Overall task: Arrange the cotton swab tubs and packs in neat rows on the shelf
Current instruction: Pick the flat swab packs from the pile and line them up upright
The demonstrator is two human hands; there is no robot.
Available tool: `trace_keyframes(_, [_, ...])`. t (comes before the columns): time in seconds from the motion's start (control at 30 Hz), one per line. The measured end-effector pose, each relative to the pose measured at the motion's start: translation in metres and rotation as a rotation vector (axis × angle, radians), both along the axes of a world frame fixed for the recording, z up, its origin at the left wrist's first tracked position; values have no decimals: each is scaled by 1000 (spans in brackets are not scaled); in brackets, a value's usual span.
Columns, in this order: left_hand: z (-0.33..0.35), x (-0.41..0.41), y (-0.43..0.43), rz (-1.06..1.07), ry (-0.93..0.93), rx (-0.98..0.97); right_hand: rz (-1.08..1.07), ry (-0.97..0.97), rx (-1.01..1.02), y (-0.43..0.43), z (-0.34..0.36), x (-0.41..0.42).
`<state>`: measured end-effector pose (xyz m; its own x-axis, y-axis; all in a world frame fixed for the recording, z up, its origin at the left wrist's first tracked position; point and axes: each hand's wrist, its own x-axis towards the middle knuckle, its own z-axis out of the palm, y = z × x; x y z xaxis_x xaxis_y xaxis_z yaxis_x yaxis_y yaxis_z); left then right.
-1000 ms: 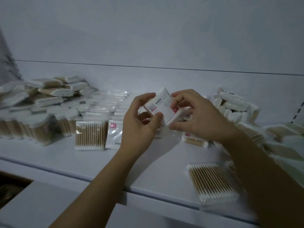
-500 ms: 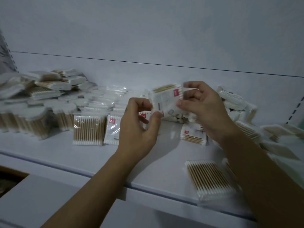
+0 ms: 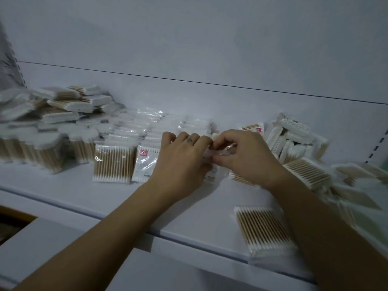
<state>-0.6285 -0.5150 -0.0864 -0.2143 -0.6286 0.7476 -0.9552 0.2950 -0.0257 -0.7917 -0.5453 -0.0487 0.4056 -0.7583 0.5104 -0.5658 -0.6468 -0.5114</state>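
Observation:
Both hands meet low over the middle of the white shelf (image 3: 189,208). My left hand (image 3: 182,158) lies palm down with its fingers curled over a cotton swab pack (image 3: 212,166), most of it hidden beneath the hand. My right hand (image 3: 245,156) pinches the same pack's top edge between thumb and fingertips. To their left two packs stand in a row: a clear swab pack (image 3: 114,163) and a pack with a red label (image 3: 144,164). A loose flat pack (image 3: 265,229) lies near the shelf's front edge on the right.
Round tubs and stacked packs (image 3: 52,122) pile up at the far left. A row of clear packs (image 3: 147,124) runs along the back. A jumbled heap of packs (image 3: 294,139) sits at the right, with more packs (image 3: 310,175) spilling forward. The shelf lip (image 3: 168,236) runs across the front.
Both hands have come down from chest height to the shelf, bringing the pack with them. It went from raised in the air to lying low beside the red-label pack.

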Motion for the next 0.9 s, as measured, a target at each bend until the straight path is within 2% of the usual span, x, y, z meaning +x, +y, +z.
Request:
trace_keyframes(0.1, [4,9,-6,32,-43,8,-19,53,-49,-3,6,-6])
trace_keyframes(0.27, [15,16,-15,137,-213,59,-182,162,-133,-7,17,-27])
trace_keyframes(0.47, [20,18,-20,210,-263,114,-192,659,-49,-9,14,-30])
trace_keyframes(0.67, [17,8,-17,199,-237,136,-241,941,29,-7,7,-30])
trace_keyframes(0.77, [13,3,-13,205,-230,68,-282,953,27,-5,4,-28])
trace_keyframes(0.9, [12,-10,-10,140,-221,-50,-334,894,-141,-9,3,-26])
